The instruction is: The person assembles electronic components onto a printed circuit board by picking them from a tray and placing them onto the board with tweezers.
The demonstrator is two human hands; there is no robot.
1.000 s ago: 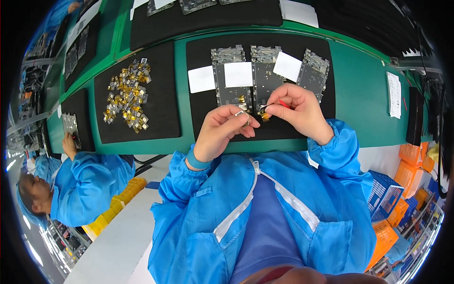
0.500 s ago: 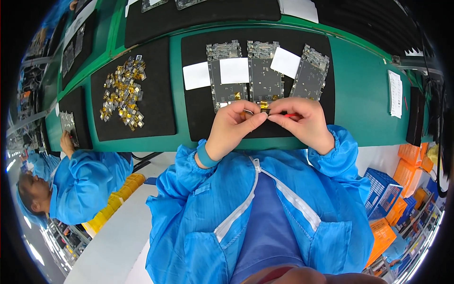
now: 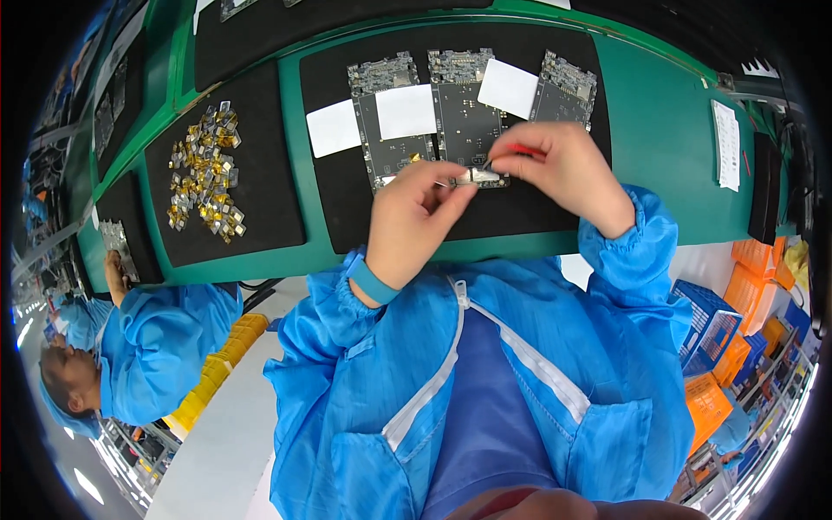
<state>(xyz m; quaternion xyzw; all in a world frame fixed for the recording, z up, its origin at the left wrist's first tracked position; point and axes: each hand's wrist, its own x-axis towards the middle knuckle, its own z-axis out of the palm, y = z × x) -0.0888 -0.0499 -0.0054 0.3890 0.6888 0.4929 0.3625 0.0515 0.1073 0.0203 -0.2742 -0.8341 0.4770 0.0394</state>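
Note:
Three dark circuit boards lie on a black mat: a left board, a middle board and a right board. At the near end of the middle board, my left hand pinches a thin metal piece, mostly hidden by the fingers. My right hand is closed on a slim red-handled tool, its dark tip slanting down to the same end. A silvery part shows there between both hands. White cards partly cover the boards.
A pile of small clear-and-amber parts covers a second black mat on the left. Further left a co-worker handles another board. Paper sheets lie at right; blue and orange crates stand beyond the table edge.
My hands have moved apart; the right one has risen up and to the right with the red-handled tool. The silvery part at the middle board's near end now shows. The view has shifted slightly.

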